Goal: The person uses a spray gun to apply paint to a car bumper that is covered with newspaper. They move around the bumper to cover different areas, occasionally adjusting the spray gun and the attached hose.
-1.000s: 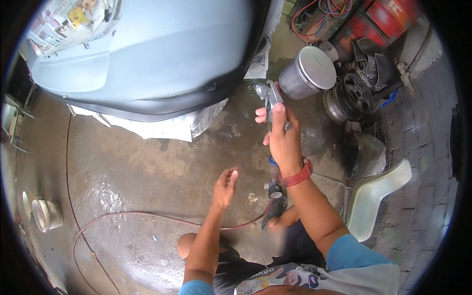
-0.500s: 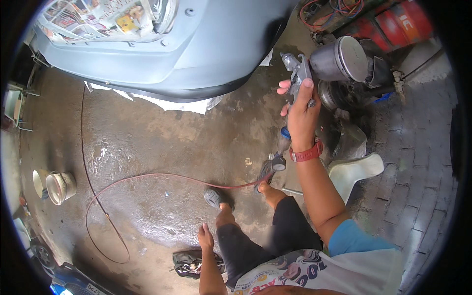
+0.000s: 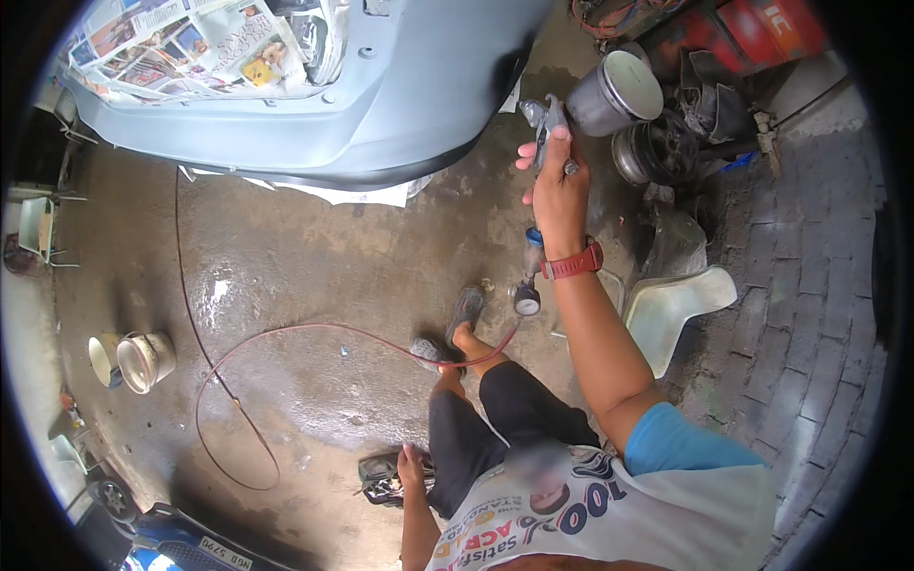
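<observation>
My right hand (image 3: 558,195) is closed round the handle of a spray gun (image 3: 548,128). A large grey metal cup (image 3: 602,95) with a pale lid sits at the gun's far right. Below my wrist hang a blue-topped fitting (image 3: 533,249) and a round gauge (image 3: 526,300), with a red air hose (image 3: 367,333) running off from them. Ahead stands a car bumper (image 3: 400,105) in flat grey-blue, apart from the gun. My left hand (image 3: 410,468) hangs low beside my leg, fingers loosely out, with no object visible in it.
Newspaper (image 3: 190,57) covers part of the bumper, and white paper (image 3: 362,195) lies beneath it. Two buckets (image 3: 147,362) stand at left. At right are a white plastic chair (image 3: 681,309), a wheel rim (image 3: 652,150) and a red drum (image 3: 743,43). A dark bag (image 3: 381,479) lies near my left hand.
My right hand and the spray gun have shifted left and slightly farther away. My right foot has stepped left, so my feet are closer together. The view has turned slightly.
</observation>
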Available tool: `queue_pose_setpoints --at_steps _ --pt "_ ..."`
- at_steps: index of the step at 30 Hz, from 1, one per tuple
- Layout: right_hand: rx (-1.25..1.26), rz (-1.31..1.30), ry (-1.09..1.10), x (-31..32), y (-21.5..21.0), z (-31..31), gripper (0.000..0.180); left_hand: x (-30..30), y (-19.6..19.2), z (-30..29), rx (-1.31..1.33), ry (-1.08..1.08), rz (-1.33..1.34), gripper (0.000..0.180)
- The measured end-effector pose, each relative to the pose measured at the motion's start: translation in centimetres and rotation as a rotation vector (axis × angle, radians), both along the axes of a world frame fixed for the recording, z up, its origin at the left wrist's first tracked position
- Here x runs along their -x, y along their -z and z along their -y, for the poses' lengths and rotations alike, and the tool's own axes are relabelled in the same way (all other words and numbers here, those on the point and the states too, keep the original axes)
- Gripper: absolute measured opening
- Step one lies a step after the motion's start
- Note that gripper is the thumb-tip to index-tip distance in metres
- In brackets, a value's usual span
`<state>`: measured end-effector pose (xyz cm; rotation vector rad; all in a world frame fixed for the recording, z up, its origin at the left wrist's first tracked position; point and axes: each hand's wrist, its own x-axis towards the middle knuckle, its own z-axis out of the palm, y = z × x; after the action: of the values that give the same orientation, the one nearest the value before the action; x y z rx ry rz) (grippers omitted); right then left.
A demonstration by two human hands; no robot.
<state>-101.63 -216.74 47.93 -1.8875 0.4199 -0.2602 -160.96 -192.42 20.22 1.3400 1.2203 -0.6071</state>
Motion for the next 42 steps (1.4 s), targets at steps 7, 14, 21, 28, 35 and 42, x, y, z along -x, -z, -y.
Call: queue_pose_setpoints --at_steps 7,14,21,28,35,42 --pt "-0.009 0.249 0.015 0.0 0.5 -1.4 0.065 -15.5 -5.8 -0.2 -0.314 0.380 0.125 0.065" --pt "0.036 0.118 0.092 -0.1 1.9 -6.0 0.064 -10.6 -0.8 -8.0 -0.171 0.343 0.030 0.066" --pt "0.117 0.232 0.235 -1.3 3.7 -10.3 0.064 -8.4 -0.1 -20.2 -0.046 0.120 -0.063 0.059" --pt "0.137 0.148 0.336 -3.4 3.8 -13.0 0.064 -9.9 -0.3 -29.5 -0.039 0.088 -0.054 0.061" --pt "0.205 0.011 0.421 -4.7 6.3 -12.2 0.065 -12.8 0.7 -29.4 0.051 0.141 -0.012 0.061" --pt "0.320 0.177 0.421 -5.8 4.9 -13.2 0.062 -13.9 0.2 -29.0 0.091 0.178 0.019 0.067"
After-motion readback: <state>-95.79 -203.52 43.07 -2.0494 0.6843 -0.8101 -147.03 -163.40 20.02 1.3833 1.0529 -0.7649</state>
